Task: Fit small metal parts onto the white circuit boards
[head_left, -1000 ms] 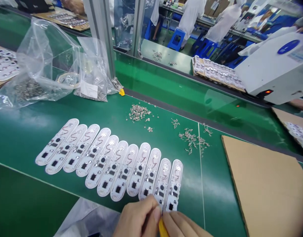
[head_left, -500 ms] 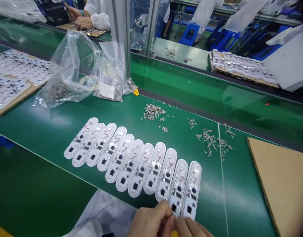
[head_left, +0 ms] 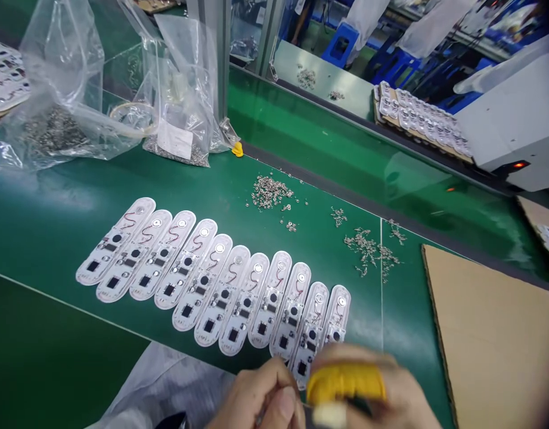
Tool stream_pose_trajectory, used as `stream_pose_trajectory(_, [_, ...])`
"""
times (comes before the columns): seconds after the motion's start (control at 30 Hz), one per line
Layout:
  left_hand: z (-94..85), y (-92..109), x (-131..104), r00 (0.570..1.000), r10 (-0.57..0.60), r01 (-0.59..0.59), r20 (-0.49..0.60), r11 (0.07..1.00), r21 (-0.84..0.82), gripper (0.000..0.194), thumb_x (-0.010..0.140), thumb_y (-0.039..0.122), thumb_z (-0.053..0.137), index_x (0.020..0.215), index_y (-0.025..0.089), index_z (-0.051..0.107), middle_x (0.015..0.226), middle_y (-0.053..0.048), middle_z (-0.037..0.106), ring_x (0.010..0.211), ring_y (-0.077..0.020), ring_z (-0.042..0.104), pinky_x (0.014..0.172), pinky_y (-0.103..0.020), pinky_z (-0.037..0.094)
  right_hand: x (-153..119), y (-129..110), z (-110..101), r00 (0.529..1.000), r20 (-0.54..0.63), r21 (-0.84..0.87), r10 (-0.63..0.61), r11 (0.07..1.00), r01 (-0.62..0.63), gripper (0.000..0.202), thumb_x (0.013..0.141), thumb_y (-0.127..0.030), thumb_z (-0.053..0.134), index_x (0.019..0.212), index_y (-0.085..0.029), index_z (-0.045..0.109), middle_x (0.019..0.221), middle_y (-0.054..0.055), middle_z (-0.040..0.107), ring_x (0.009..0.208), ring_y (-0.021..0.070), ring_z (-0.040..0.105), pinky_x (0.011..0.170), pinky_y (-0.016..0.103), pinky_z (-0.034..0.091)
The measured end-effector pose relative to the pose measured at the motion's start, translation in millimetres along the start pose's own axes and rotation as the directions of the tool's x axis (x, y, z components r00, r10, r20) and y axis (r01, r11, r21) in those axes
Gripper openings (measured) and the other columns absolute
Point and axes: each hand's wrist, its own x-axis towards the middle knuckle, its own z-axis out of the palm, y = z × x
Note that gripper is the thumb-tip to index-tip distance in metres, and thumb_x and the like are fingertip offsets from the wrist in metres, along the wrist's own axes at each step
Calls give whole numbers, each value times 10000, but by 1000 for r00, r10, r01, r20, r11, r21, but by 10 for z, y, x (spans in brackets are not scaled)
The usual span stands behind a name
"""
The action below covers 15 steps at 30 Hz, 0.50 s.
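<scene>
My left hand (head_left: 260, 396) is closed at the bottom centre, thumb pressed to the curled fingers. Anything in that pinch is too small or hidden to name. Close on its right, my right hand (head_left: 372, 387) is blurred, its fingers curled in. A wrinkled yellow covering (head_left: 346, 381), like a finger cot, lies along one of its fingers. What the fingertips grip does not show. Just beyond both hands runs a slanting row of white oblong casings (head_left: 205, 280) with circuit boards, dark chips and thin wires. My right hand partly covers the nearest casing (head_left: 339, 310).
Small metal parts form a heap (head_left: 269, 192); wired ones lie scattered (head_left: 363, 244). Clear bags (head_left: 176, 140) of parts stand at the back left by a metal post (head_left: 214, 59). A cardboard sheet (head_left: 489, 322) lies right. Behind the table edge runs a green belt (head_left: 319, 131).
The view has shifted, and the table things appear further left and slightly higher. My right hand has come up and right, apart from my left, and now covers part of the end casing.
</scene>
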Motion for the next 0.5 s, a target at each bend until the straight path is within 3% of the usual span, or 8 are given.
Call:
stream_pose_trajectory(0.03, [2,4,53,985,144,-133,-95,985,112,451,1027,420,243,806,180,555,663,4,613,591,-91,571,552,-165,463,92,38,-41,997,-79,-60,-5,998,0,185,802,-396,679,742,-223,706,699,27,684,573,136,634,513,204,531])
stream_pose_trajectory(0.07, [0,-5,100,942,301,-253,-146,927,278,416,1032,366,265,835,175,578,745,-10,662,694,-111,618,646,-195,499,189,82,-83,990,-138,-125,-1,992,-16,193,795,-391,684,710,-219,706,698,31,676,581,141,621,514,224,523])
stream_pose_trajectory(0.13, [-21,-55,171,855,515,-375,-63,697,612,315,1020,251,330,945,167,625,986,-20,702,976,-168,623,880,-290,482,367,170,-155,987,-159,-223,21,973,-56,195,787,-386,678,701,-215,717,721,45,674,633,166,618,553,269,517])
stream_pose_trajectory(0.2, [-56,-121,205,843,530,-387,88,484,785,286,999,166,361,1061,176,640,1178,1,656,1169,-198,535,1031,-358,375,486,242,-193,990,-133,-257,43,963,-76,168,785,-355,666,714,-215,727,746,54,678,700,189,628,621,305,514])
stream_pose_trajectory(0.23, [-73,-152,211,849,514,-381,122,435,816,304,999,156,353,1086,183,643,1215,11,638,1202,-197,509,1063,-368,333,518,267,-200,991,-123,-260,52,962,-83,150,785,-332,658,720,-216,729,755,55,680,726,196,630,651,318,510])
stream_pose_trajectory(0.33, [-93,-214,204,847,516,-377,129,411,830,366,1009,141,306,1089,197,658,1216,31,639,1203,-173,501,1118,-360,238,532,296,-193,991,-109,-246,72,964,-97,112,779,-275,642,724,-221,724,767,48,679,739,193,623,686,328,493])
stream_pose_trajectory(0.5, [-32,-272,176,856,509,-362,92,462,810,349,1011,160,324,1102,188,659,1234,34,630,1220,-164,484,1153,-344,170,510,283,-178,990,-83,-238,118,962,-135,110,772,-261,630,730,-219,723,788,45,696,770,198,611,719,342,479])
